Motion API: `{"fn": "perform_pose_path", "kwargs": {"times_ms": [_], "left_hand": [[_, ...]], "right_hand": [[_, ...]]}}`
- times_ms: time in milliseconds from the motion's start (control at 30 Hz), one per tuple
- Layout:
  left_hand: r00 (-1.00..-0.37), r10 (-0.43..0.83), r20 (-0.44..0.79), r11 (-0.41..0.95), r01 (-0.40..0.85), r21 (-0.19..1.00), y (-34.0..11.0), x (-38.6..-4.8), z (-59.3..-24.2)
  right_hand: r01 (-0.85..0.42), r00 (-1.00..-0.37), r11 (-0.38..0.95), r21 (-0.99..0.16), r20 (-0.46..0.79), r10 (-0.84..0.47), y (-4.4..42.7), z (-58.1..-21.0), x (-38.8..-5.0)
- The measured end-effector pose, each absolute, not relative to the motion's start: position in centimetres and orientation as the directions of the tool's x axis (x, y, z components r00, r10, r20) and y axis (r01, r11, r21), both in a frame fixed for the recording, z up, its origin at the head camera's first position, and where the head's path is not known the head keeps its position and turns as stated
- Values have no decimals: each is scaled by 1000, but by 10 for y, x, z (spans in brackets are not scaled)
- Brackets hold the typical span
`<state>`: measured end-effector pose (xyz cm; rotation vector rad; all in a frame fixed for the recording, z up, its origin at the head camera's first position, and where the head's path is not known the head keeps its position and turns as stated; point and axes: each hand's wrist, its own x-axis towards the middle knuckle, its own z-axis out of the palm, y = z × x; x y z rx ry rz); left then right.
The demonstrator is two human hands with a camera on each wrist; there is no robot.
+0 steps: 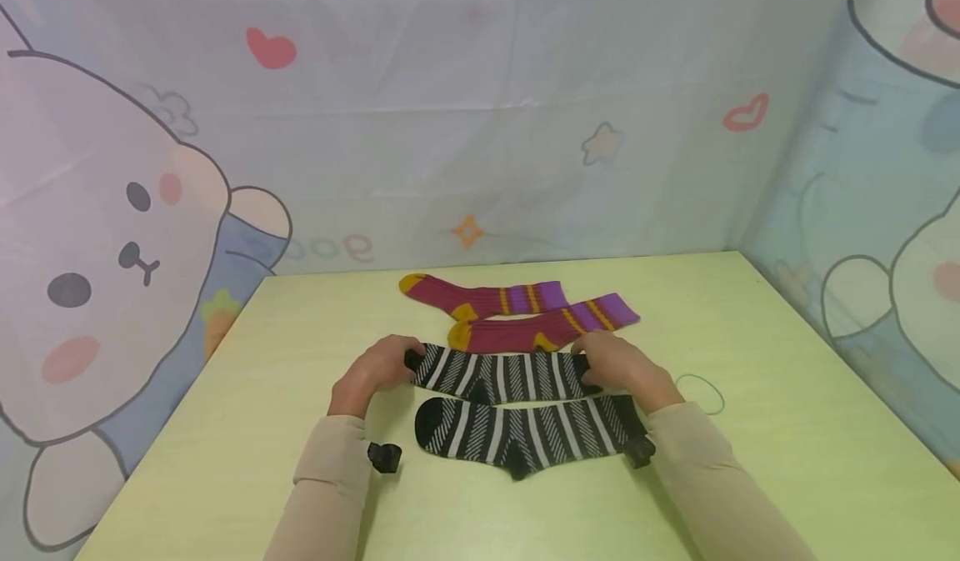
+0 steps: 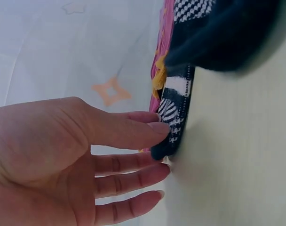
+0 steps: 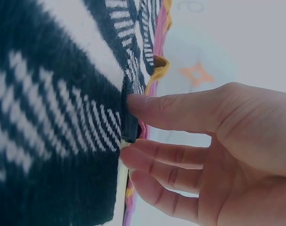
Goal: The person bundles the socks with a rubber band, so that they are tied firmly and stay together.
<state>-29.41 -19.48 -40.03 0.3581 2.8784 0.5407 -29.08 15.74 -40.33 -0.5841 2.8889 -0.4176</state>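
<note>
Head view: a pale printed backdrop (image 1: 420, 127) rises behind everything, with a cartoon bear at its left, hearts, a star and an orange sparkle. Below it spreads the light yellow-green table (image 1: 225, 428). My beige sleeves (image 1: 322, 486) come in from the lower edge, one on each side.

Between them, nearest me, the near striped sock (image 1: 543, 432) lies flat, black, white and grey, its toe to the left and its black heel pointing toward me. Just beyond it is the far striped sock (image 1: 517, 376), turned the same way. Past that lie two maroon socks (image 1: 427, 288) with yellow toes and heels and purple, yellow-banded cuffs, the closer one set further right.

My left hand (image 1: 378, 368) pinches the black toe of the far striped sock between thumb and forefinger, the other fingers loosely out, as the left wrist view shows. My right hand (image 1: 622, 368) pinches its black cuff, thumb on top and fingers behind. A small black device (image 1: 384, 458) sits beside each wrist; the right one overlaps the cuff of the near striped sock. A thin greenish loop (image 1: 722, 396) rests on the table just beside my right wrist.
</note>
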Motion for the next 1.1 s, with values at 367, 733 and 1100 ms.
{"fn": "perform_pose_path", "kwargs": {"times_ms": [367,733,1100], "left_hand": [[-955,267,-127,909,206,363,-189,-293,-402],[-972,219,-89,905,168,390,-188,-298,-402],[-968,238,-83,884,181,432,-189,-294,-399]], "right_hand": [[-382,-905,872,-306,-70,-421,154,-407,-293],[-279,-946,891,-360,-55,-319,146,-409,-295],[-259,-955,884,-389,-32,-294,145,-409,-297]]}}
